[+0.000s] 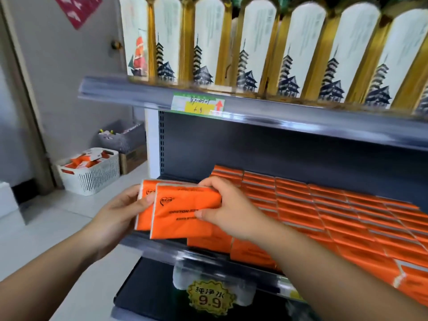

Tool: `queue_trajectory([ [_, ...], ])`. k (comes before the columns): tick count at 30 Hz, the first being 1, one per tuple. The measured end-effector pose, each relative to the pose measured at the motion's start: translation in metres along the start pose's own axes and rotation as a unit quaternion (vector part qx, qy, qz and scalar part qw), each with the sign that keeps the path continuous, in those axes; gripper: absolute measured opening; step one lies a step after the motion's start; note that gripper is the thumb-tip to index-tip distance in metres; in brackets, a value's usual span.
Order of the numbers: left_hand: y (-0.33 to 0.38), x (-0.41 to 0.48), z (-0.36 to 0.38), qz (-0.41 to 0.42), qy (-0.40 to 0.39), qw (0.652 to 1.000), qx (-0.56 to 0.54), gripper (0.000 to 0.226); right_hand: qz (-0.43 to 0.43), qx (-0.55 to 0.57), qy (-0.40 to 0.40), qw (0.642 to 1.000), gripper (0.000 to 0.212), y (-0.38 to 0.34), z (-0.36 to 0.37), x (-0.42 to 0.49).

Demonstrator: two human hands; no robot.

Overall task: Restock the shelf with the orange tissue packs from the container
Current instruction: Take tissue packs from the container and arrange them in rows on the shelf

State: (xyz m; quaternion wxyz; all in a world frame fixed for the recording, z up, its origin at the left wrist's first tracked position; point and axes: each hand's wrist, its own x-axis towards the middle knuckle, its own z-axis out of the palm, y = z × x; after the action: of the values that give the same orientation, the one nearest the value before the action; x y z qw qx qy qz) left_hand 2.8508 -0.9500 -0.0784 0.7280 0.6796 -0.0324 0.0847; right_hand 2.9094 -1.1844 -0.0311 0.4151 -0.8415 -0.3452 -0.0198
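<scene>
Two orange tissue packs [183,212] are held upright, one behind the other, at the left front of the middle shelf [162,249]. My left hand [120,212] grips their left side, thumb across the front pack. My right hand [227,209] clamps the front pack's right end from above and below. Several rows of orange tissue packs [335,205] fill the shelf to the right. The white slatted container [92,174] stands on the floor at the far left, with more orange packs inside.
The upper shelf [254,107] carries tall white-and-gold boxes [254,49] and overhangs the middle one. A grey basket [122,137] sits on a cardboard box [134,158] behind the container. A 9.9 price sign [209,297] hangs below on bottled water.
</scene>
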Motion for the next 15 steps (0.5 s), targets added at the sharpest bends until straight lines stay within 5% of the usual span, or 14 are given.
queue_trajectory([
  [7, -0.028, 0.043, -0.068, 0.000, 0.048, 0.999, -0.025, 0.057, -0.033, -0.098, -0.054, 0.993, 0.045, -0.001, 0.055, 0.082],
  [11, -0.044, 0.069, -0.087, -0.024, 0.005, 0.999, -0.049, 0.083, -0.024, -0.127, -0.128, 0.983, 0.043, 0.014, 0.070, 0.121],
  [15, -0.071, 0.103, -0.088, -0.074, 0.037, 0.995, -0.050, 0.063, -0.013, -0.221, -0.169, 0.960, 0.052, 0.040, 0.074, 0.151],
])
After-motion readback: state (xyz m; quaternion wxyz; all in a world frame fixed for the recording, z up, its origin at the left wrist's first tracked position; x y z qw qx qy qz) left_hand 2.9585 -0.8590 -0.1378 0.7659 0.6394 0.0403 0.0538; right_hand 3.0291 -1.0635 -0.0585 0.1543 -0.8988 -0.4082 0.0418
